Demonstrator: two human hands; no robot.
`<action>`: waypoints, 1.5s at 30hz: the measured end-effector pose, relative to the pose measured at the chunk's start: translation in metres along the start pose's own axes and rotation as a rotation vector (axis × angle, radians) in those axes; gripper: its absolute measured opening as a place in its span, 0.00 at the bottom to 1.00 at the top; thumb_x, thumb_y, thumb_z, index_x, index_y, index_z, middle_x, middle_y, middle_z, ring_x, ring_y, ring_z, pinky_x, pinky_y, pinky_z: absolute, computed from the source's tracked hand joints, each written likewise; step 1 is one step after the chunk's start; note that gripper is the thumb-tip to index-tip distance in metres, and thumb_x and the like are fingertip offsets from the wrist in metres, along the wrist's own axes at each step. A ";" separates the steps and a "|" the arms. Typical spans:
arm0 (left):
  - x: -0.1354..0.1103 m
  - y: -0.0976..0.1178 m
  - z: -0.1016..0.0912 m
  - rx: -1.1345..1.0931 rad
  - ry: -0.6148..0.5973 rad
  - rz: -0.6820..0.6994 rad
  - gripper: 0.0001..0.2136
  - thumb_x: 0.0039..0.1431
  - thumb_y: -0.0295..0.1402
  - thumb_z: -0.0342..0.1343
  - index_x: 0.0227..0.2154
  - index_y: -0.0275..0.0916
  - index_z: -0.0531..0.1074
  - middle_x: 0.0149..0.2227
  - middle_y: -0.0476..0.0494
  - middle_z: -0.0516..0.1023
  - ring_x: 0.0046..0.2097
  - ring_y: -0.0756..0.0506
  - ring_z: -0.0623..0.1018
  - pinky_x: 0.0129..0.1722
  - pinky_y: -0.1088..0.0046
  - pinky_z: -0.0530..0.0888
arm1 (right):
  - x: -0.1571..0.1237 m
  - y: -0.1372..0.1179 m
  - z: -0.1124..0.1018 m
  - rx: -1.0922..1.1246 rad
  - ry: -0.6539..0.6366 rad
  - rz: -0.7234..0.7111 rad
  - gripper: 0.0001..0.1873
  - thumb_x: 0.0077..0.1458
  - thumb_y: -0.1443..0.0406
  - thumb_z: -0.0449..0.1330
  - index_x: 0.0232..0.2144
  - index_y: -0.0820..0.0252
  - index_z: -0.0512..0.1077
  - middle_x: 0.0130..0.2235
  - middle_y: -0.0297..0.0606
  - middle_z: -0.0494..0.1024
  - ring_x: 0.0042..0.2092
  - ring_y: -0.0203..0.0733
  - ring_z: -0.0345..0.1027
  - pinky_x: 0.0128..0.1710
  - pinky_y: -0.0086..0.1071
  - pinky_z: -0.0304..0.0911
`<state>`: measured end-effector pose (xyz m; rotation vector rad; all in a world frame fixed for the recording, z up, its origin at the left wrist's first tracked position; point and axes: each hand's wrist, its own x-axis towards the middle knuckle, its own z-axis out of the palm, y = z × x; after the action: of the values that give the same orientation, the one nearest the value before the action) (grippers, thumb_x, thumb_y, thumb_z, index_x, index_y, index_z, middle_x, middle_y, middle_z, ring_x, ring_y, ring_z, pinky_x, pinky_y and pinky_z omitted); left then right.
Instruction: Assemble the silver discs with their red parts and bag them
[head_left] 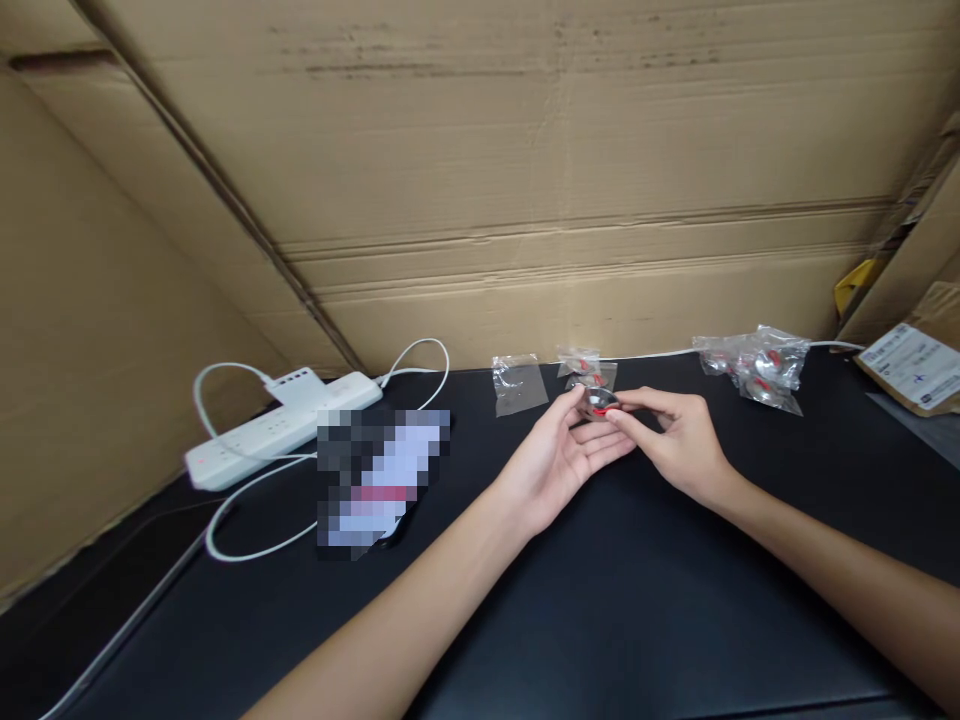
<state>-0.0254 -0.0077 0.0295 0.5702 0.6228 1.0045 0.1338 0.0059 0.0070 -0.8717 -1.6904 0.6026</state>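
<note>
Both hands meet low over the black tabletop; left hand and right hand pinch one small clear plastic packet with a red-and-silver piece between fingertips; a few like packets lie just beyond; a bigger heap of packets sits right; mostly undone, I'd judge.

Power strip left on table; flat bag behind held packet; bag pile right; cardboard wall behind.

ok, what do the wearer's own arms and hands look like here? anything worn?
The left forearm and right forearm are bare to the frame edge, with no sleeves in view. The left hand and right hand are ungloved. I can make out no watch, band or ring, and no markings on either arm.
</note>
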 end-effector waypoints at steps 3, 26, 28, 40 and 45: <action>0.002 0.004 -0.003 0.237 0.014 0.032 0.20 0.64 0.46 0.50 0.42 0.30 0.72 0.36 0.31 0.80 0.38 0.40 0.81 0.46 0.61 0.77 | 0.003 0.000 -0.001 0.058 0.007 0.052 0.11 0.53 0.65 0.64 0.40 0.57 0.80 0.41 0.40 0.83 0.42 0.46 0.78 0.45 0.43 0.73; 0.011 0.038 -0.048 2.144 0.833 0.548 0.20 0.58 0.46 0.51 0.44 0.33 0.72 0.45 0.30 0.74 0.50 0.31 0.70 0.46 0.55 0.68 | 0.011 0.018 -0.010 0.093 0.055 0.211 0.12 0.48 0.60 0.67 0.36 0.61 0.81 0.37 0.43 0.83 0.38 0.49 0.79 0.43 0.44 0.74; 0.010 0.040 -0.050 2.148 0.877 0.387 0.24 0.57 0.49 0.52 0.43 0.31 0.73 0.46 0.26 0.73 0.50 0.28 0.70 0.46 0.53 0.68 | 0.010 0.016 -0.009 0.092 0.030 0.200 0.12 0.49 0.60 0.67 0.36 0.60 0.81 0.37 0.43 0.83 0.38 0.49 0.79 0.42 0.44 0.74; 0.022 0.049 -0.070 1.521 0.596 0.421 0.02 0.49 0.30 0.59 0.27 0.39 0.75 0.30 0.43 0.79 0.36 0.43 0.78 0.36 0.68 0.70 | 0.007 0.014 -0.006 0.093 0.001 0.165 0.11 0.50 0.62 0.67 0.37 0.58 0.81 0.36 0.40 0.83 0.38 0.47 0.78 0.42 0.41 0.73; 0.020 0.042 -0.058 1.185 0.307 0.445 0.05 0.48 0.31 0.61 0.28 0.38 0.72 0.26 0.45 0.78 0.29 0.47 0.77 0.32 0.71 0.71 | 0.007 0.007 -0.008 0.004 0.010 0.075 0.10 0.51 0.63 0.66 0.38 0.57 0.81 0.37 0.39 0.83 0.39 0.45 0.78 0.43 0.40 0.72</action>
<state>-0.0830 0.0369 0.0147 1.6639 1.4169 1.0739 0.1422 0.0151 0.0083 -0.9368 -1.6526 0.6509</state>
